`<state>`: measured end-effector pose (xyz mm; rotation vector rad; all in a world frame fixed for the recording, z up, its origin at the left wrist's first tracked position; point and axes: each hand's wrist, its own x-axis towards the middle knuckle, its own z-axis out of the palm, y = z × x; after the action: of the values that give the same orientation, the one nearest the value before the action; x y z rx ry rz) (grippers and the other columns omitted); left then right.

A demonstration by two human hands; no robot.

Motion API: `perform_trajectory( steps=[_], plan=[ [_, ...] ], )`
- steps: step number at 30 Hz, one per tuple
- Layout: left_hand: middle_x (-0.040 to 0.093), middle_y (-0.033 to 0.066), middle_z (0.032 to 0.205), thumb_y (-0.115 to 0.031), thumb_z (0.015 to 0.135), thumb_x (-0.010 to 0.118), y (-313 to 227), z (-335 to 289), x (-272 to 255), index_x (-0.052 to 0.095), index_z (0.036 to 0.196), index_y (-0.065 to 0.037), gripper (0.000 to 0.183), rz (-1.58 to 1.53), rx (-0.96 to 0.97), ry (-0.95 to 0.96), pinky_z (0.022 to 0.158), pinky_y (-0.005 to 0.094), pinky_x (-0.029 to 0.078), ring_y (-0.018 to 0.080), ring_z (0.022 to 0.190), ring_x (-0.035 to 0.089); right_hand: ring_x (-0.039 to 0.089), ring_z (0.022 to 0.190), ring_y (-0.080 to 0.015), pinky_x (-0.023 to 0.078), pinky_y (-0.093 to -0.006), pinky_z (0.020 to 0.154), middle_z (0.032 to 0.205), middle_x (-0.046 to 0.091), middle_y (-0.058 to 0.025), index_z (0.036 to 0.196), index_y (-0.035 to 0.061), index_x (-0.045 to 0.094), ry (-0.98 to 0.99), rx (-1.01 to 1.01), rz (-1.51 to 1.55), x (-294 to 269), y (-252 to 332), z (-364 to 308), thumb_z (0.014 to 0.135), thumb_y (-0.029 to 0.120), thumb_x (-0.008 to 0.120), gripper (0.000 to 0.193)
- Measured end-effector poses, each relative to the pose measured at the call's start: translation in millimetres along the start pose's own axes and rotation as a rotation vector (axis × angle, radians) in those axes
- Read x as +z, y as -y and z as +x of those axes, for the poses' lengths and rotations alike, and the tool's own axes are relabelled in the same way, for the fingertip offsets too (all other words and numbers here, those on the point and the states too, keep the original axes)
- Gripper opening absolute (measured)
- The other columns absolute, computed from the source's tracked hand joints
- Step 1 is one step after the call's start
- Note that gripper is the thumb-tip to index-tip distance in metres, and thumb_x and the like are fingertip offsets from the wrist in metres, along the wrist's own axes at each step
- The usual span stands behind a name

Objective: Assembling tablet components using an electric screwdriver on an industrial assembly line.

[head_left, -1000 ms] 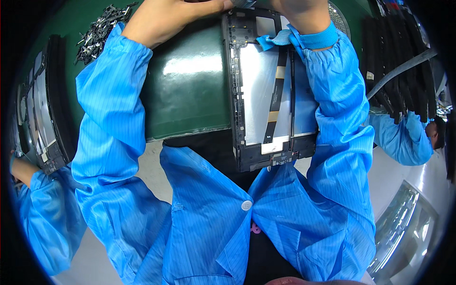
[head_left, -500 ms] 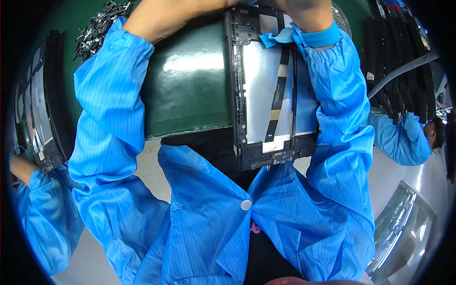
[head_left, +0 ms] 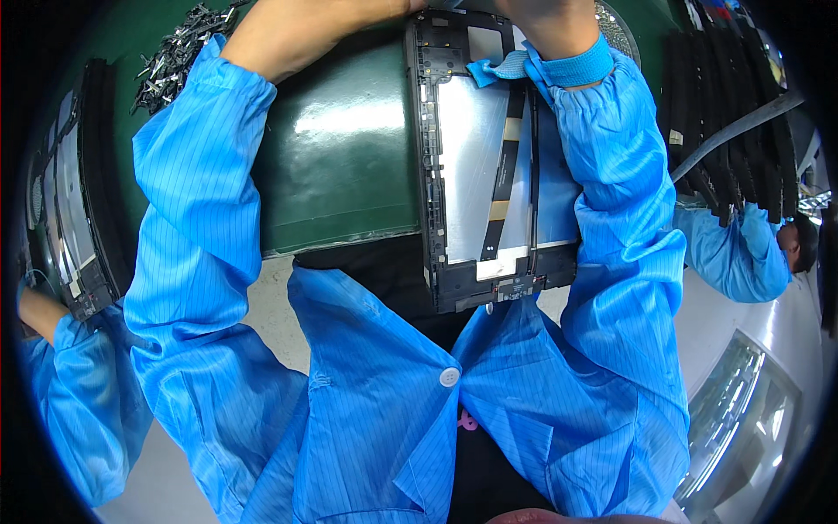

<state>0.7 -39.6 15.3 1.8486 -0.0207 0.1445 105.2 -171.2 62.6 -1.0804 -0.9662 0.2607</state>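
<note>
At 12 o'clock: both hands are working the tablet frame's [head_left: 489,166] top edge on the green counter [head_left: 349,166].
Left hand [head_left: 305,26], right hand [head_left: 546,22]: fingers are cropped, grip unreadable.
Progress: frame is lying open, ribbon cable [head_left: 502,175] exposed; closing remains.

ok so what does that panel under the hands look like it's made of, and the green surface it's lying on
The panel looks like a black plastic frame around a bare metal backplate: matte silvery grey with soft glare, crossed by a dark flat ribbon cable with tan patches. The green surface looks like a smooth rubber or vinyl mat, glossy enough to mirror the overhead light; which of the two, I cannot tell.
</note>
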Motion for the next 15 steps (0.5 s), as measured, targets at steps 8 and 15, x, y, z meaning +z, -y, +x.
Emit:
perform_trajectory(
  steps=[8,15],
  plan=[
    [0.067,0.0073,0.088,-0.005,0.086,0.070,0.0,2.6,2.8,0.070,0.091,0.007,0.013,0.025,0.007,-0.011,0.071,0.0261,0.048,0.0118,0.078,0.060,0.054,0.045,-0.0098,0.042,-0.0236,0.041,0.069,0.065,-0.0083,0.080,-0.0028,0.066,0.007,-0.040,-0.059,4.0,10.8,-1.8,0.094,0.014,0.063,0.022],
    [0.064,0.0046,0.082,-0.004,0.085,0.070,-5.7,-1.7,0.5,0.069,0.087,0.006,0.010,0.072,-0.075,-0.021,0.068,0.0259,0.046,0.0104,0.076,0.057,0.053,0.041,-0.0087,0.040,-0.0234,0.038,0.059,0.062,-0.0056,0.073,-0.0020,0.066,-0.049,0.024,-0.077,13.2,7.8,-4.0,0.093,0.014,0.063,0.026]
  ],
)
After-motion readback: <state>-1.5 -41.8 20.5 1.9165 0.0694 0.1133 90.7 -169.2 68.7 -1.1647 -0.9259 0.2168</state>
